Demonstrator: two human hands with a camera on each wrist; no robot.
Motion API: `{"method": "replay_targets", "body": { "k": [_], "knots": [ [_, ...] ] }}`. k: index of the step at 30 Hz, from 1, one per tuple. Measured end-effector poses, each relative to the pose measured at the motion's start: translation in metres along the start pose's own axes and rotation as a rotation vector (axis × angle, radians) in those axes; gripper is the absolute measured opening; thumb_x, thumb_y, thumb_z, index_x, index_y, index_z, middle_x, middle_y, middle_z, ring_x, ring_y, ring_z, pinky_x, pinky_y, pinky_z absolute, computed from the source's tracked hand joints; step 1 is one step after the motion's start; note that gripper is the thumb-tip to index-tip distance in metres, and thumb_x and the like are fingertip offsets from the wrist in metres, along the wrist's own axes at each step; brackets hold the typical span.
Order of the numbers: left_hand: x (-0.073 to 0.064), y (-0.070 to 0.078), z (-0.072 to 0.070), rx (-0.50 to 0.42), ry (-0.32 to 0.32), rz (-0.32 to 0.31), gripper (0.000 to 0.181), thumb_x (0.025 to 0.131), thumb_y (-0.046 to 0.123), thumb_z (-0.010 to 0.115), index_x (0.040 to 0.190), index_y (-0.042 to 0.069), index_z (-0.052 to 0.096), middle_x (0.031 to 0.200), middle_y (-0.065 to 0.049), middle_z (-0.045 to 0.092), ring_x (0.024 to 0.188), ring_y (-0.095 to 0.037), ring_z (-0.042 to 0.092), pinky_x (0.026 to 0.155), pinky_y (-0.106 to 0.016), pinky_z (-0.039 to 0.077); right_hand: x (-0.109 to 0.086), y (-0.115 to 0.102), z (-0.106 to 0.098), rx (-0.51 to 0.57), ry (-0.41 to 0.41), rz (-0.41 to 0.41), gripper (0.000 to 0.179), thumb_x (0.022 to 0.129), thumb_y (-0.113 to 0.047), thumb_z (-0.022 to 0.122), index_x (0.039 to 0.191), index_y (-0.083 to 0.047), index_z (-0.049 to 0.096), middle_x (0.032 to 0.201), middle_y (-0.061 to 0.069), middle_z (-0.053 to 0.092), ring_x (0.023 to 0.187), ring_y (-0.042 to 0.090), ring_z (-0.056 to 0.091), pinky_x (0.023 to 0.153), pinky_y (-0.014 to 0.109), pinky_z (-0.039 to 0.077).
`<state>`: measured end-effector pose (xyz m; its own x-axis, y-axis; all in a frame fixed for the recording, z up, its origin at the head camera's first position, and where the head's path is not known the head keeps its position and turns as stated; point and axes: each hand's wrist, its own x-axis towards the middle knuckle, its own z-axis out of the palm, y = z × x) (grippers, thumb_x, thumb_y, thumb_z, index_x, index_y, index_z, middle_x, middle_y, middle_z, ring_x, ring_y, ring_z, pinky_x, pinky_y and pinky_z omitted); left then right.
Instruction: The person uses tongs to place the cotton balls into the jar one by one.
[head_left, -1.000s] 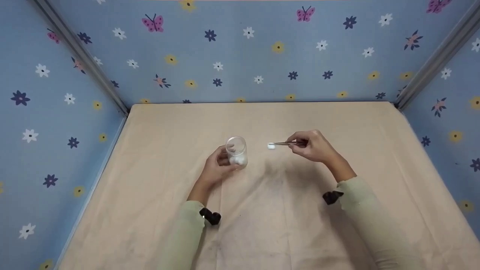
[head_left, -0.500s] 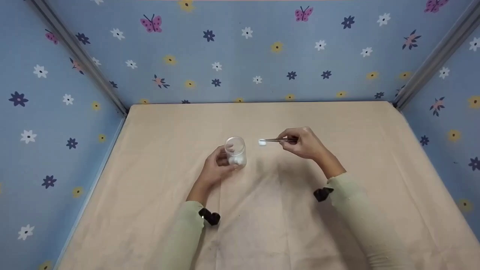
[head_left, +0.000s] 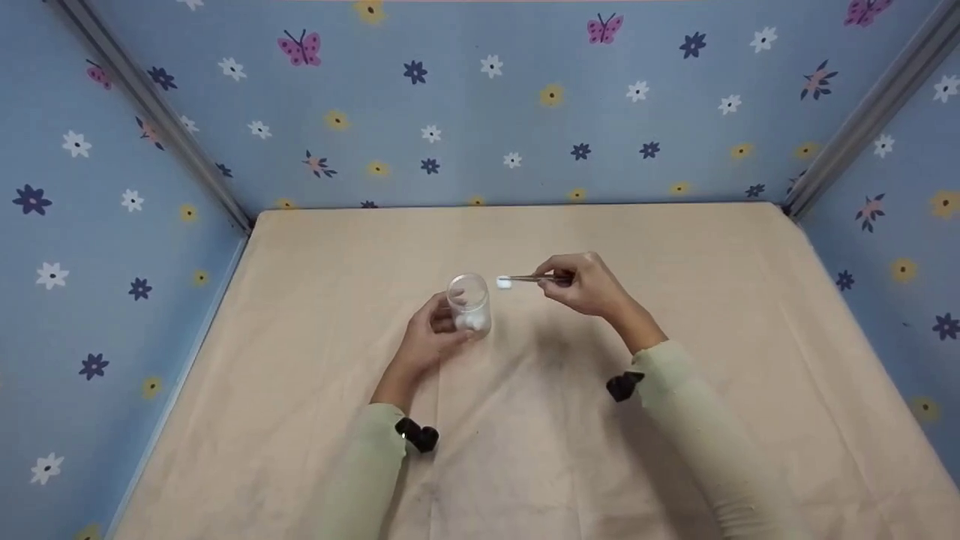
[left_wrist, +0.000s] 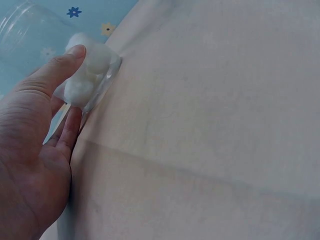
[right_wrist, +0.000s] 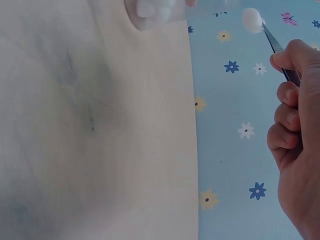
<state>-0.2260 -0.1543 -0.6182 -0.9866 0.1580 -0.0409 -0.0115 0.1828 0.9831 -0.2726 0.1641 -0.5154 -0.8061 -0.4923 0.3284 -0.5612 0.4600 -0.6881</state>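
Observation:
A clear, open-topped jar [head_left: 470, 296] with several white cotton balls [left_wrist: 80, 90] at its bottom stands in the middle of the head view. My left hand [head_left: 429, 339] grips it low down, thumb on the near side and fingers round the far side. To the jar's right, my right hand [head_left: 583, 286] pinches metal tweezers [head_left: 529, 278] between thumb and fingers. The tweezers' tips hold one white cotton ball [right_wrist: 253, 20], just right of the jar's mouth and apart from it. In the right wrist view the remaining fingers curl into the palm.
A beige cloth [head_left: 300, 315] with creases covers the table. Blue walls [head_left: 480, 97] printed with flowers and butterflies rise at the back and both sides. Small black wrist cameras [head_left: 418, 435] sit at the cuffs of the light green sleeves [head_left: 367, 472].
My right hand has moved left with the tweezers and the cotton ball, closing in on the jar. My left hand and the jar have stayed almost still.

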Motion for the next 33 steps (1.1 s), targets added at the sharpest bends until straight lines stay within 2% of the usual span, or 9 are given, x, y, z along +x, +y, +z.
{"method": "replay_targets", "body": {
  "k": [5, 11, 15, 24, 33],
  "knots": [
    [0.000, 0.000, 0.000, 0.000, 0.001, 0.001, 0.072, 0.093, -0.003, 0.087, 0.159, 0.006, 0.058, 0.145, -0.024, 0.069, 0.131, -0.037, 0.075, 0.107, -0.034, 0.062, 0.004, -0.003, 0.005, 0.005, -0.007, 0.007, 0.014, 0.097, -0.004, 0.076, 0.105, -0.005, 0.087, 0.071, 0.009, 0.067, 0.062, 0.003, 0.043, 0.060, 0.022, 0.035],
    [0.000, 0.002, 0.000, 0.002, 0.003, -0.018, 0.072, 0.094, -0.002, 0.087, 0.159, 0.007, 0.058, 0.147, -0.024, 0.068, 0.134, -0.038, 0.073, 0.114, -0.042, 0.061, 0.012, -0.008, 0.008, 0.007, 0.005, -0.010, 0.013, 0.098, -0.004, 0.075, 0.105, -0.004, 0.087, 0.071, 0.011, 0.067, 0.062, 0.004, 0.042, 0.061, 0.022, 0.035],
    [0.000, 0.001, -0.001, 0.003, -0.009, -0.003, 0.075, 0.094, -0.004, 0.087, 0.161, 0.010, 0.057, 0.149, -0.024, 0.067, 0.134, -0.039, 0.073, 0.116, -0.046, 0.060, 0.016, -0.014, 0.012, 0.014, -0.004, -0.008, 0.013, 0.099, -0.005, 0.075, 0.106, -0.004, 0.086, 0.071, 0.011, 0.067, 0.061, 0.004, 0.043, 0.060, 0.023, 0.035],
    [0.000, 0.000, 0.000, -0.019, -0.003, -0.003, 0.074, 0.094, -0.003, 0.088, 0.160, 0.010, 0.057, 0.145, -0.025, 0.068, 0.132, -0.038, 0.074, 0.110, -0.038, 0.062, 0.028, -0.024, 0.026, 0.024, 0.001, -0.058, 0.014, 0.098, -0.007, 0.075, 0.106, -0.002, 0.085, 0.070, 0.013, 0.067, 0.062, 0.006, 0.044, 0.061, 0.023, 0.036],
    [-0.001, 0.001, 0.001, -0.017, -0.002, 0.007, 0.070, 0.093, -0.001, 0.089, 0.156, 0.006, 0.058, 0.143, -0.025, 0.070, 0.130, -0.037, 0.076, 0.107, -0.035, 0.062, 0.030, -0.027, 0.035, 0.015, -0.002, -0.053, 0.016, 0.096, -0.005, 0.073, 0.105, -0.001, 0.085, 0.071, 0.011, 0.067, 0.063, 0.008, 0.045, 0.062, 0.023, 0.036]
  ]
}}
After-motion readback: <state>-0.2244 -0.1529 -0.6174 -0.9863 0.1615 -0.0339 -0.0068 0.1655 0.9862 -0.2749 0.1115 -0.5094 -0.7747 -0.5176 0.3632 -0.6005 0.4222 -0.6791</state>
